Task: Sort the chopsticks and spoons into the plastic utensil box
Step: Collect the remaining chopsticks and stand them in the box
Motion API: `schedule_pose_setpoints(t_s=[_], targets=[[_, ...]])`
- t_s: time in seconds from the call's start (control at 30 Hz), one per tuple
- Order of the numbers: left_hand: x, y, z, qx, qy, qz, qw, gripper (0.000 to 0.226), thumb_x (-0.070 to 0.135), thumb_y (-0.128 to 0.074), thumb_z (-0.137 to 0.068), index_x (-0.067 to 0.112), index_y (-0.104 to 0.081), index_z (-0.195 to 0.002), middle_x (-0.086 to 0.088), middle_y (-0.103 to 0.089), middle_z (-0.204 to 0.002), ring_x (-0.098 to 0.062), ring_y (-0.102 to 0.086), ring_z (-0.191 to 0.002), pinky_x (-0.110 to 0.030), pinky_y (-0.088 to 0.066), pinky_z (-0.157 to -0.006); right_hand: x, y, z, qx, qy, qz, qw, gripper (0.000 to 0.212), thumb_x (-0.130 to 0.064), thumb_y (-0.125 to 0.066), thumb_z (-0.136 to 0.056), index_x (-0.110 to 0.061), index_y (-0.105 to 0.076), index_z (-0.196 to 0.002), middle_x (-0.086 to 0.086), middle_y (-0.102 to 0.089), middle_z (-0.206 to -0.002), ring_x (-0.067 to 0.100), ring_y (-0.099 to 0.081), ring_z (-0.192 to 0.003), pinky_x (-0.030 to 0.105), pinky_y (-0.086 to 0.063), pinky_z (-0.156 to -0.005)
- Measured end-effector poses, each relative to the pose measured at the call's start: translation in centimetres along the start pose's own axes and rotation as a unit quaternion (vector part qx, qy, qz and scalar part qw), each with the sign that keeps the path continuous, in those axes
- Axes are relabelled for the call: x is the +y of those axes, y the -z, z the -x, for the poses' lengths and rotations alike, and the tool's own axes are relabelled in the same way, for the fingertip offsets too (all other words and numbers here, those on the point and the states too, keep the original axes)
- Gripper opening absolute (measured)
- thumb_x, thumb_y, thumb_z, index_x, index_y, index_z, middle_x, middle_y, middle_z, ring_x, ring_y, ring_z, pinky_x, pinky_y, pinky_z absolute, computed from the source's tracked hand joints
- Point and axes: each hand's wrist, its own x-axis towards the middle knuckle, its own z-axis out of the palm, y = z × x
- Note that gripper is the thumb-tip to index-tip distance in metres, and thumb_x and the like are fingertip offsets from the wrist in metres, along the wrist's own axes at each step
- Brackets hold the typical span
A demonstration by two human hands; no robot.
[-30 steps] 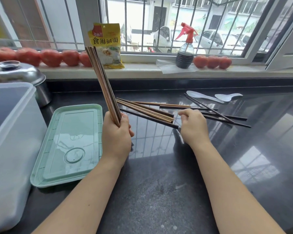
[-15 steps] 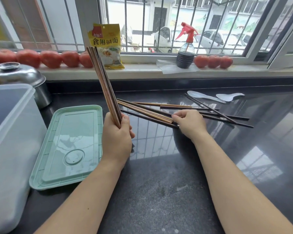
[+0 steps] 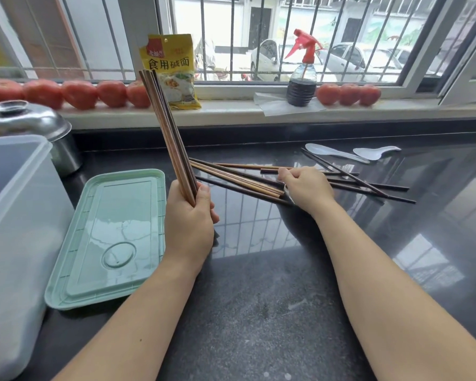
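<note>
We see the left hand (image 3: 188, 224) with its grip closed round a bunch of chopsticks (image 3: 166, 138) standing up, the right hand (image 3: 307, 188) pinching one chopstick in the loose pile (image 3: 239, 178) on the dark surface (image 3: 259, 312), and two white spoons (image 3: 349, 154) lying behind.

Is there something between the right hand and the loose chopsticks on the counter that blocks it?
Nothing visible does. The right hand already lies on the loose chopsticks on the dark counter, fingers curled at them. The left hand holds its own bundle of chopsticks upright, off to the side.
</note>
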Motion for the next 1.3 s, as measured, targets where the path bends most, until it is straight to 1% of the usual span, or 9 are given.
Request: schedule_pose_setpoints(t_s=[0.17,0.3,0.43,0.57,0.77,0.9,1.0,1.13,1.3], targets=[[0.0,0.0,0.0,-0.002,-0.002,0.004,1.0,0.016,0.031,-0.05,-0.109,0.017,-0.055,-0.104,-0.006,-0.06,-0.078,-0.019,-0.063,-0.065,-0.033,-0.06,-0.067,0.2,0.6,0.4,0.004,0.025,-0.089,0.996,0.042,-0.048,-0.047,-0.103,-0.018,-0.076,-0.1,-0.004,-0.067,-0.089,0.019,-0.061,-0.09,0.034,-0.043,-0.074],[0.1,-0.1,0.0,-0.001,-0.007,0.002,1.0,0.016,0.03,-0.049,-0.109,0.016,-0.054,-0.103,-0.007,-0.059,-0.077,-0.017,-0.061,-0.063,-0.029,-0.058,-0.06,-2.2,-0.3,1.1,-0.103,0.14,0.097,0.98,0.046,-0.051,-0.056,-0.096,-0.024,-0.062,-0.133,0.001,-0.059,-0.125,0.024,-0.052,-0.12,0.043,-0.045,-0.102],[0.2,0.0,0.1,0.001,-0.009,0.005,1.0,0.015,0.027,-0.049,-0.109,0.014,-0.053,-0.102,-0.005,-0.057,-0.074,-0.018,-0.059,-0.06,-0.034,-0.057,-0.056,-5.5,-2.0,1.3,-0.093,0.238,0.294,0.921,0.01,-0.02,-0.059,-0.096,-0.017,-0.063,-0.104,0.003,-0.057,-0.101,0.028,-0.058,-0.098,0.038,-0.049,-0.078],[0.2,-0.1,0.0,0.006,-0.006,0.015,1.0,0.013,0.025,-0.05,-0.109,0.015,-0.052,-0.1,-0.005,-0.056,-0.072,-0.018,-0.058,-0.058,-0.032,-0.055,-0.052,-8.2,-1.3,1.6,-0.139,0.244,0.399,0.873,0.02,-0.009,-0.063,-0.091,-0.014,-0.063,-0.11,0.006,-0.056,-0.096,0.027,-0.056,-0.083,0.039,-0.055,-0.076],[0.3,0.0,0.1,0.0,0.002,0.025,1.0,0.014,0.026,-0.05,-0.108,0.015,-0.052,-0.1,-0.012,-0.058,-0.075,-0.022,-0.059,-0.06,-0.031,-0.052,-0.048,-7.2,-0.3,2.3,-0.211,0.165,0.338,0.902,0.023,-0.011,-0.045,-0.099,-0.01,-0.048,-0.121,0.016,-0.057,-0.123,0.033,-0.056,-0.101,0.038,-0.04,-0.076],[0.5,0.0,0.3,-0.032,-0.022,0.048,0.998,0.013,0.024,-0.052,-0.108,0.013,-0.053,-0.101,-0.004,-0.057,-0.071,-0.023,-0.058,-0.06,-0.033,-0.052,-0.056,-6.7,0.4,3.7,-0.03,0.075,-0.092,0.992,0.005,-0.021,-0.054,-0.095,-0.018,-0.057,-0.094,0.003,-0.063,-0.086,0.025,-0.058,-0.078,0.033,-0.041,-0.064],[0.9,-0.1,0.9,-0.073,-0.058,0.044,0.995,0.009,0.022,-0.054,-0.107,0.016,-0.054,-0.102,-0.01,-0.06,-0.074,-0.024,-0.058,-0.063,-0.036,-0.054,-0.059,-7.1,0.9,6.8,0.061,0.057,-0.472,0.877,0.019,-0.025,-0.057,-0.101,-0.017,-0.063,-0.085,-0.005,-0.047,-0.055,0.017,-0.045,-0.051,0.036,-0.045,-0.054],[1.2,-0.2,1.3,-0.102,-0.029,0.067,0.992,0.011,0.024,-0.056,-0.106,0.017,-0.058,-0.114,-0.002,-0.07,-0.098,-0.019,-0.073,-0.085,-0.041,-0.064,-0.065,-7.1,-0.4,9.4,-0.007,0.084,-0.494,0.865,0.032,-0.026,-0.049,-0.107,-0.008,-0.068,-0.089,0.003,-0.063,-0.07,0.021,-0.067,-0.071,0.045,-0.061,-0.08],[1.6,-0.1,1.4,-0.137,-0.005,0.118,0.984,0.018,0.018,-0.056,-0.107,0.02,-0.061,-0.124,-0.005,-0.067,-0.126,-0.03,-0.071,-0.112,-0.051,-0.064,-0.081,-7.5,-1.0,10.0,-0.044,0.126,-0.52,0.844,0.026,-0.02,-0.047,-0.107,-0.007,-0.069,-0.101,0.017,-0.07,-0.091,0.024,-0.072,-0.09,0.037,-0.061,-0.08]])
